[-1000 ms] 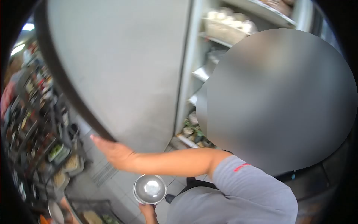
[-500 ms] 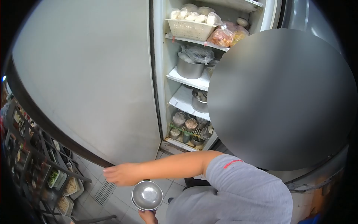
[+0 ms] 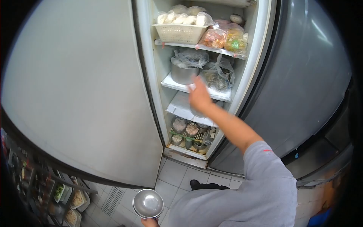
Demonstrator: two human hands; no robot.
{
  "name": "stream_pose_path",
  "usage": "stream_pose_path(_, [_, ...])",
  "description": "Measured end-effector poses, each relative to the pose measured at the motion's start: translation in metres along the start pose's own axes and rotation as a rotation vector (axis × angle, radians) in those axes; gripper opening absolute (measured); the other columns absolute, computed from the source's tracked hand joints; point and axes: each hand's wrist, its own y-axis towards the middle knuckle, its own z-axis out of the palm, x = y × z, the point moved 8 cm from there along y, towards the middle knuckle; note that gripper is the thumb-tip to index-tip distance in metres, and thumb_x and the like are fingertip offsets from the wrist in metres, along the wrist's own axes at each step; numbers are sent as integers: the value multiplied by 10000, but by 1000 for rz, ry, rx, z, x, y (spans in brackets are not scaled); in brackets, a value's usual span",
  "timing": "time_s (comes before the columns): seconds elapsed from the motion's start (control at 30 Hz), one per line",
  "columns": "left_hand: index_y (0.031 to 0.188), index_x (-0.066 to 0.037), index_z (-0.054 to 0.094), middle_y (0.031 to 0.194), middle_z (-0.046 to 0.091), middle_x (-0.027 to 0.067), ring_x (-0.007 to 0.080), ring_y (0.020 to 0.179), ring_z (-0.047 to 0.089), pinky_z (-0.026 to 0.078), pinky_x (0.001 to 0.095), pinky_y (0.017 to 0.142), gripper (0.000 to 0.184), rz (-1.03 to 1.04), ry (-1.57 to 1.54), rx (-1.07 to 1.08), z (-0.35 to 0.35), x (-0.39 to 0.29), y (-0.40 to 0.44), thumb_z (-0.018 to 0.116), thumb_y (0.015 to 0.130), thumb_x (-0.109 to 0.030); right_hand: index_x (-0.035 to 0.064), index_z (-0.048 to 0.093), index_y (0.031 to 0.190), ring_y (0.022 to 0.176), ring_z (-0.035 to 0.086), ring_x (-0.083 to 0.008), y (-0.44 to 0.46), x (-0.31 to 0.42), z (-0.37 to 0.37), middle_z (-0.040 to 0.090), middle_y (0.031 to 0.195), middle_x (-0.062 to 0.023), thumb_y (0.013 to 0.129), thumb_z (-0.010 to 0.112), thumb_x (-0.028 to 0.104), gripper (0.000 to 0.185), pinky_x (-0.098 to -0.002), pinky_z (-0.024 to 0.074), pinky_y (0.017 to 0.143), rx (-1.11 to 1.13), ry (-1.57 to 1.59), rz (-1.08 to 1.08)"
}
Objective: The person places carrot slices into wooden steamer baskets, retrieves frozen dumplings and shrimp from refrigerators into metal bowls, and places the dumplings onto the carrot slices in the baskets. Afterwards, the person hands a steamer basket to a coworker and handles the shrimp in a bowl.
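Observation:
My left hand (image 3: 150, 222) is at the bottom, with its fingers wrapped round the rim of a shiny metal bowl (image 3: 148, 203). Nothing shows inside the bowl. My right hand (image 3: 200, 96) reaches into the open fridge, in front of the middle shelves, blurred by motion; its fingers look stretched apart and hold nothing. Behind the fingertips stand a metal pot (image 3: 184, 73) topped with clear plastic and a tied plastic bag (image 3: 218, 77) of dark food. My forearm and hand partly hide a metal container on the shelf below.
The wide fridge door (image 3: 79, 90) stands open at left. A white basket (image 3: 181, 33) of bagged pale food and filled bags (image 3: 214, 38) sit on the upper shelf; several small containers (image 3: 192, 129) are at the bottom. A rack with food trays (image 3: 77, 198) is at lower left.
My right hand has left the door's lower edge and swung up and right into the fridge. The bowl remains in my left hand. A grey blurred disc over the right side is gone.

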Motion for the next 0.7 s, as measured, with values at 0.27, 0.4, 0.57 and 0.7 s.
stream_pose_path(0.27, [1205,-73,584,867,694,90,175,588,639,399,224,442,249,2,41,108,61,-13,1,584,958,-43,101,546,1454,1439,461,-453,52,-219,-1,515,1539,-232,930,667,426,628,-513,367,1204,151,-297,533])
stream_pose_path(0.4, [1211,-77,609,898,693,113,198,620,629,412,242,466,305,76,-10,229,96,-12,5,484,947,7,123,531,1455,1443,463,-435,46,-245,49,535,1531,-190,901,693,479,678,-589,318,1209,436,-24,644])
stream_pose_path(0.57, [1217,-75,616,894,693,109,187,610,623,408,240,459,299,84,17,248,126,-12,26,470,964,-14,118,591,1399,1489,406,-404,37,-209,49,505,1542,-220,930,657,420,562,-622,247,1223,324,-332,600])
stream_pose_path(0.7, [1222,-74,616,890,694,100,165,598,613,401,230,449,283,100,26,220,137,-8,52,470,983,-33,86,634,1313,1304,492,-404,31,-92,64,563,1380,-221,930,650,339,459,-562,326,1173,-70,-596,111])
